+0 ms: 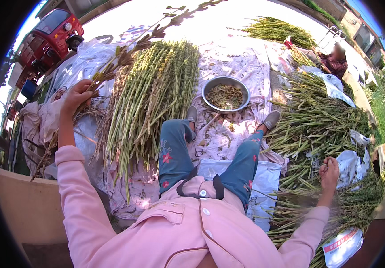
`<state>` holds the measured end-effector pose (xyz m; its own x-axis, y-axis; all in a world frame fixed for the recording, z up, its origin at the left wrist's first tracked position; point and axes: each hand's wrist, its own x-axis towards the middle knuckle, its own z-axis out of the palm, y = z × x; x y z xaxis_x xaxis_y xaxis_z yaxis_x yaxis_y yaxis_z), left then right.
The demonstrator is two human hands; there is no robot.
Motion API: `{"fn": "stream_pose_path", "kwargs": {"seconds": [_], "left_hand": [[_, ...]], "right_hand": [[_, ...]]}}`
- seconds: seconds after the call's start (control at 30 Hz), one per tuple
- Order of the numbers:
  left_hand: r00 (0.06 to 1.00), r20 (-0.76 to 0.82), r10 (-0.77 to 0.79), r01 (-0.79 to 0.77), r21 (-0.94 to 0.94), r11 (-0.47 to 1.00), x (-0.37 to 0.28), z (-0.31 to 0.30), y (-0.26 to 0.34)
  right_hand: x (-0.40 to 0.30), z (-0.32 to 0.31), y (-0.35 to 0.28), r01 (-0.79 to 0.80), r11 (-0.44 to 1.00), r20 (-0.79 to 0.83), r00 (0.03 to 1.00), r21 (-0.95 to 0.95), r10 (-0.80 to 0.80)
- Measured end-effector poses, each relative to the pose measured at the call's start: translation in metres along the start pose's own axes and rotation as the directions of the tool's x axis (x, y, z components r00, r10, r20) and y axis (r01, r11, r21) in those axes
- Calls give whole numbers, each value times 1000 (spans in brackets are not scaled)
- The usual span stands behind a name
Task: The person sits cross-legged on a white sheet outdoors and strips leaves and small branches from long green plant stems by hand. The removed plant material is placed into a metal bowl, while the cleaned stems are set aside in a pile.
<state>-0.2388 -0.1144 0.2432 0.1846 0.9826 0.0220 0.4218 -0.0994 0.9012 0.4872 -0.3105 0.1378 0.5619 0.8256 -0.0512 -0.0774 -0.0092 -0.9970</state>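
Observation:
My left hand point(78, 96) is closed around dry brown plant stalks point(135, 47), whose seed-pod tops slant up toward the upper middle. Beside it, a large bundle of cut green stalks point(152, 97) with pods lies on a pale cloth. Over on the right, my right hand point(329, 171) is raised above another heap of green stalks point(320, 117), its fingers curled; whether anything is between them cannot be told. A metal basin point(226, 109) holding seeds and plant bits stands on the littered cloth point(236, 60), just beyond and between my feet.
Another person point(336, 63) sits by the stalks at the upper right. A red three-wheeled vehicle point(50, 37) stands at the upper left. More stalks point(279, 31) lie at the top right. White plastic bags point(348, 167) rest among the right heap. A low wall point(28, 201) borders the left.

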Motion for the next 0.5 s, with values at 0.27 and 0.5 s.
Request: {"fn": "stream_pose_path", "kwargs": {"seconds": [0.27,0.5], "left_hand": [[964,252,-87,53,139,989,85,59,4],[941,324,101,-285,593,753,126,139,8]], "right_hand": [[-260,-21,205,-773,357,-4,422,-524,907],[-299,-46,179,-723,192,-210,427,-664,880]]}}
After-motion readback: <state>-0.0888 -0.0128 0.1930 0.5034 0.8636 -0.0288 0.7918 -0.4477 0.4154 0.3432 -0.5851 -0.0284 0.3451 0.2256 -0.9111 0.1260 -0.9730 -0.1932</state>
